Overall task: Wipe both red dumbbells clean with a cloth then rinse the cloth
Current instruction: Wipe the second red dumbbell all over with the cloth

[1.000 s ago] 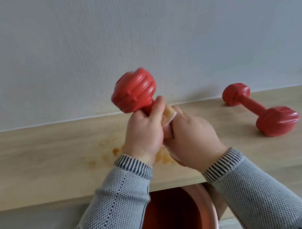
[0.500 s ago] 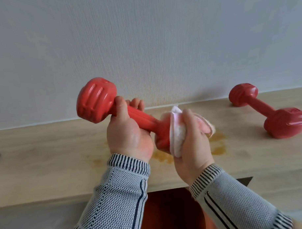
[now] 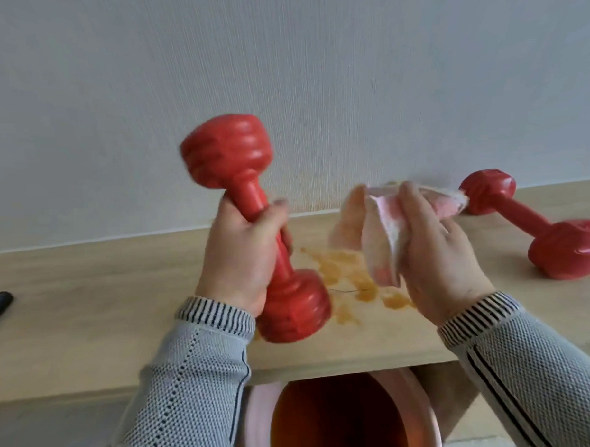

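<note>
A: Left hand (image 3: pixel 241 255) wraps the handle of one red dumbbell (image 3: pixel 253 224), held nearly upright above the wooden shelf (image 3: pixel 89 317); one head up at 12 o'clock, the other low by the wrist.

B: Right hand?

A: Right hand (image 3: pixel 435 248) pinches a crumpled pink-and-white cloth (image 3: pixel 384 233), thumb over it, at 3 o'clock from the held dumbbell. Cloth and dumbbell are apart; no wiping contact.

B: Second dumbbell (image 3: pixel 534 225)?

A: Lies on the shelf at 3 o'clock of the cloth hand, against the wall (image 3: pixel 281 73), no hand on it. Whether it is clean I cannot tell.

B: Progress, then?

A: Midway, I judge. The first dumbbell is in hand mid-wipe or just finished; the second likely remains. Rinse not yet done: a reddish basin (image 3: pixel 340 419) sits below the shelf edge at 6 o'clock, holding brownish water. Orange-brown smears (image 3: pixel 342 268) mark the shelf between the hands.
</note>
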`<state>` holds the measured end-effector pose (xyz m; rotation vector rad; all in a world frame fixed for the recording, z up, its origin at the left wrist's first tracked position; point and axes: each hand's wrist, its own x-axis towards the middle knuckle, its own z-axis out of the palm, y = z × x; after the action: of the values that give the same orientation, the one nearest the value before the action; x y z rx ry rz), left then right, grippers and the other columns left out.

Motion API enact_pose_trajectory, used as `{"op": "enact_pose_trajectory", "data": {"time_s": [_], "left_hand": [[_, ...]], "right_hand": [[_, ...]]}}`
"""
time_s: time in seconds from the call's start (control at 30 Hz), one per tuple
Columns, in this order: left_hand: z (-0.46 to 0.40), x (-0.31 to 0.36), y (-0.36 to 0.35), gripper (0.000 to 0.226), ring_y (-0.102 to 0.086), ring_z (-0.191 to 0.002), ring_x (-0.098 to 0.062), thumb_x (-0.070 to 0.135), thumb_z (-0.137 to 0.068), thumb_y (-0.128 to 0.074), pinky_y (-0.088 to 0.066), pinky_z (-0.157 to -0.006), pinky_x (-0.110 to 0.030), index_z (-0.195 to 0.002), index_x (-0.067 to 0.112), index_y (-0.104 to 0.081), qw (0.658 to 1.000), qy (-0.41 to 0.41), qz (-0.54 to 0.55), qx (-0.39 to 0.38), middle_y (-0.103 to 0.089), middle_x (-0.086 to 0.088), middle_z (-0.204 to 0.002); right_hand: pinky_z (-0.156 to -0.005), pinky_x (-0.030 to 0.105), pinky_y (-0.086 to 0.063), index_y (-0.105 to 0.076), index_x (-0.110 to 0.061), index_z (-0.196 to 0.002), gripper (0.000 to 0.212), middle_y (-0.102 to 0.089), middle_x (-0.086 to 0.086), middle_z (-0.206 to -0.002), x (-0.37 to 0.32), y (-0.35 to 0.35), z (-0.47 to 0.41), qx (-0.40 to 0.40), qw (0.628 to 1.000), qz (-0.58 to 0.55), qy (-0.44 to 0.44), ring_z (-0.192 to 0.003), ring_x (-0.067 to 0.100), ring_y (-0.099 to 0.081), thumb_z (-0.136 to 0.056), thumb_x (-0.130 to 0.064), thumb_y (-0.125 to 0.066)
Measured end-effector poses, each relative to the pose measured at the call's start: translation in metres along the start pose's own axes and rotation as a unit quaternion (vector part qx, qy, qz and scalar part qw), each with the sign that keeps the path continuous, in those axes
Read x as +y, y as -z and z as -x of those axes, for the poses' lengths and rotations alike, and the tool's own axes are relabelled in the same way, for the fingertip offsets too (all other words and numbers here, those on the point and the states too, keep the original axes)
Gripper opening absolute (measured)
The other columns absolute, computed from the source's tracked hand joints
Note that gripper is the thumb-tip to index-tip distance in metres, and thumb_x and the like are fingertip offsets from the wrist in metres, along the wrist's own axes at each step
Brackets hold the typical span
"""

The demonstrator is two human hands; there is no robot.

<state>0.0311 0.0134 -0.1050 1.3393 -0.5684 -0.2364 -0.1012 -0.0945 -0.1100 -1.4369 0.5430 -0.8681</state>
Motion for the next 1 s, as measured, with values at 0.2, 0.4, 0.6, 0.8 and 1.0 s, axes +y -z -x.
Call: {"op": "enact_pose_trajectory", "data": {"time_s": [0.2, 0.4, 0.6, 0.8, 1.0], "left_hand": [[0.03, -0.022, -0.024, 0.04, -0.06, -0.087, 0.011, 0.029, -0.088, -0.049, -0.044, -0.071, -0.009, -0.127, 0.023, -0.053, 0.921, -0.14, -0.307, -0.197, -0.061, 0.018, -0.098], [0.043, 0.003, -0.033, 0.043, -0.051, -0.051, 0.008, -0.007, -0.08, -0.053, -0.034, -0.049, -0.004, -0.057, 0.03, -0.055, 0.922, -0.108, -0.292, -0.231, -0.054, 0.018, -0.05], [0.04, 0.028, -0.026, 0.028, -0.042, -0.059, -0.009, 0.016, -0.093, -0.052, -0.03, -0.053, -0.022, -0.074, 0.028, -0.035, 0.814, -0.161, -0.503, -0.241, -0.04, 0.012, -0.066], [0.046, 0.053, -0.026, 0.011, -0.055, -0.071, -0.02, 0.02, -0.098, -0.044, -0.039, -0.063, -0.03, -0.088, 0.025, -0.048, 0.674, -0.211, -0.671, -0.226, -0.064, 0.001, -0.091], [0.053, 0.073, -0.028, 0.043, -0.065, -0.088, -0.029, 0.027, -0.088, -0.059, -0.04, -0.066, -0.031, -0.129, 0.025, -0.046, 0.73, -0.232, -0.619, -0.172, -0.069, -0.004, -0.095]], "right_hand": [[-0.106, 0.03, -0.04, -0.072, -0.014, -0.102, 0.037, -0.067, -0.006, -0.094, 0.016, -0.028, 0.0, -0.062, 0.956, 0.17, 0.23, -0.101, -0.004, -0.059, -0.088, -0.043, -0.055], [-0.102, 0.008, -0.031, -0.048, -0.011, -0.132, 0.089, -0.045, -0.014, -0.128, 0.001, -0.015, -0.004, 0.092, 0.919, 0.203, 0.326, -0.123, -0.004, -0.043, -0.058, -0.039, -0.088], [-0.067, 0.033, -0.052, -0.069, -0.02, -0.109, 0.042, -0.064, 0.0, -0.106, -0.03, -0.004, 0.004, 0.08, 0.826, 0.373, 0.414, -0.088, 0.021, -0.064, -0.071, -0.039, -0.067], [-0.058, 0.029, -0.049, -0.057, -0.016, -0.076, 0.016, -0.062, -0.002, -0.076, -0.096, -0.004, 0.002, -0.213, 0.733, 0.622, 0.176, -0.07, 0.019, -0.061, -0.084, -0.029, -0.053], [-0.08, 0.045, -0.056, -0.063, -0.005, -0.097, 0.035, -0.069, 0.018, -0.094, -0.094, 0.02, -0.022, -0.229, 0.958, 0.05, -0.164, -0.084, 0.03, -0.068, -0.082, -0.037, -0.067]]}}
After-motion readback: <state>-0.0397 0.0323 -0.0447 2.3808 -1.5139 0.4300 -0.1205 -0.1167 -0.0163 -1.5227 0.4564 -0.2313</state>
